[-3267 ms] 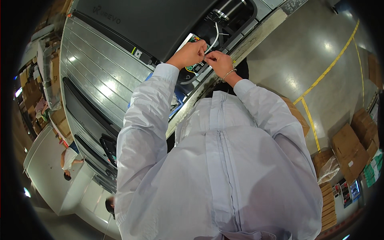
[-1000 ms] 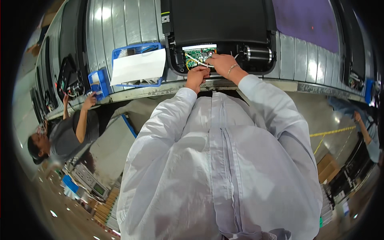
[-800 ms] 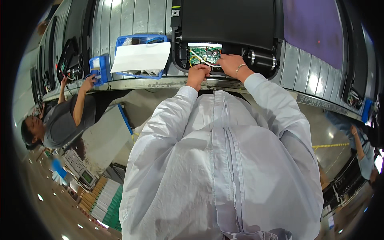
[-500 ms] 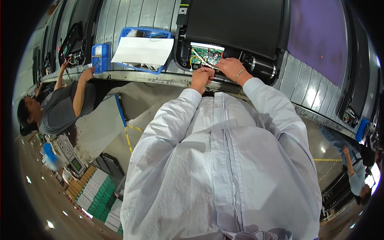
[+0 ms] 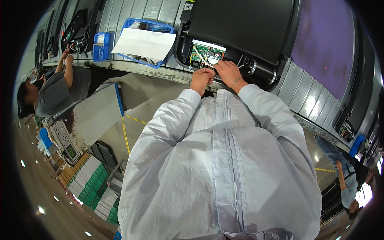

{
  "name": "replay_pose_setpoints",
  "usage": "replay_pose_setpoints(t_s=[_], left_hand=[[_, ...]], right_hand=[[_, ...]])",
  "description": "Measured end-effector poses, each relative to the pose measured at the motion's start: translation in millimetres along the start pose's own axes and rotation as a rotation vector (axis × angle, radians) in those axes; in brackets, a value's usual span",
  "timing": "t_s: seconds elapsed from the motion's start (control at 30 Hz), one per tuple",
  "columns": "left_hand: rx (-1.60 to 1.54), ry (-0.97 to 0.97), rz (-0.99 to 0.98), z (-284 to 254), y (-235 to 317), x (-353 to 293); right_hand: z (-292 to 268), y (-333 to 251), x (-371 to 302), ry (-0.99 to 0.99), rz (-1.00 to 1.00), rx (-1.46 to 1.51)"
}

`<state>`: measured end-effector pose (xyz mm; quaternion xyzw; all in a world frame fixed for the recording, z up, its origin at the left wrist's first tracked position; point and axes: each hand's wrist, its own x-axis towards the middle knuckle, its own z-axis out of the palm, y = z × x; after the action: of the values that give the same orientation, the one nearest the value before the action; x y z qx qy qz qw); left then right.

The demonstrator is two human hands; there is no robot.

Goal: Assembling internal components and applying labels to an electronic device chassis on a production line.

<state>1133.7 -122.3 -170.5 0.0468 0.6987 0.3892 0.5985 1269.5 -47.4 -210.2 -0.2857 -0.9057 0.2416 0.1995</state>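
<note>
A black machine base, like a treadmill's, lies at the front of the line with its electronics bay uncovered. Inside sits a green circuit board, crossed by a white wire; a yellow wire loops at its left. My right hand bends over the board's near edge, fingers closed where the white wire ends. Just left of it and nearer me, my left hand is pinched at the bay's front rim; whatever its fingertips hold is too small to make out. A black motor lies right of the board.
To the left, a white sheet covers part of a blue tray of parts, beside a smaller blue bin. A purple panel lies on the right. Co-workers are at the left and far right.
The view has shifted slightly. My hands stay at the board's near edge with only small finger movement. The left co-worker's hand has moved from the small blue bin to the neighbouring machine.
</note>
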Motion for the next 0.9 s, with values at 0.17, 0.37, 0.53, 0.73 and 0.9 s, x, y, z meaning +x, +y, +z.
replay_pose_setpoints(t_s=[0.17,0.37,0.53,0.73,0.9], left_hand=[[-0.055,0.022,-0.041,-6,7,0],[-0.201,-0.083,-0.090,-11,12,18],[-0.163,-0.206,-0.109,-25,7,18],[-0.205,-0.292,-0.141,-89,34,-15],[-0.173,-0.287,-0.142,-179,53,-28]], right_hand=[[-8,-9,10,-0.062,0.036,0.044],[3,-6,17,-0.168,0.019,-0.048],[0,-13,20,-0.339,0.185,-0.071],[-24,-44,87,-0.094,0.322,0.110],[22,-67,228,0.020,0.179,0.227]])
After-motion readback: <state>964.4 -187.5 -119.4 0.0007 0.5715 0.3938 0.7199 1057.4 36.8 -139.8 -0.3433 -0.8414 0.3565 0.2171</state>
